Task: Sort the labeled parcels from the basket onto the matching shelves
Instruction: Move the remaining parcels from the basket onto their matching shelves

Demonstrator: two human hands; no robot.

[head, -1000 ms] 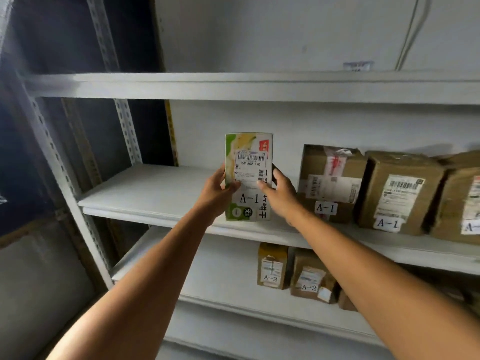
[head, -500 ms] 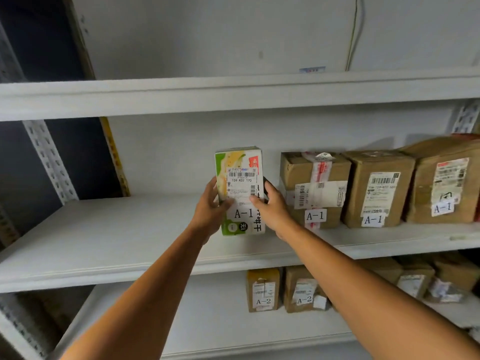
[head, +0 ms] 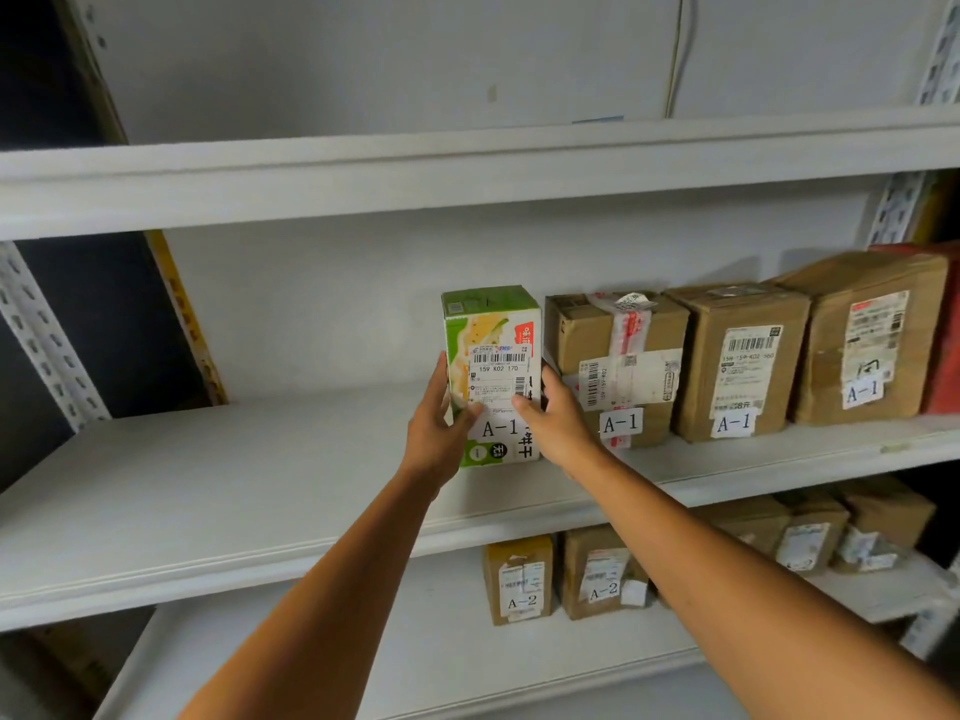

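You are holding a green and white carton (head: 493,376) with an A-1 sticker, one hand on each side. It stands up straight on the middle shelf (head: 260,485). Its bottom looks to be touching the shelf, but I can't be sure.

Your left hand (head: 434,433) grips the carton's 9 o'clock side, with the thumb (head: 470,412) pressed on the front. Your right hand (head: 558,423) grips the 3 o'clock side, thumb on the front too. The other fingers go round the sides, so I can't tell how they lie.

The carton looks like thin card, so it is likely light and easy to dent. Hold the flat sides low down and squeeze softly. It is tall and thin, so it could tip over.

A brown A-1 parcel (head: 613,366) sits just beside it at 3 o'clock, so mind your right fingers in that gap.
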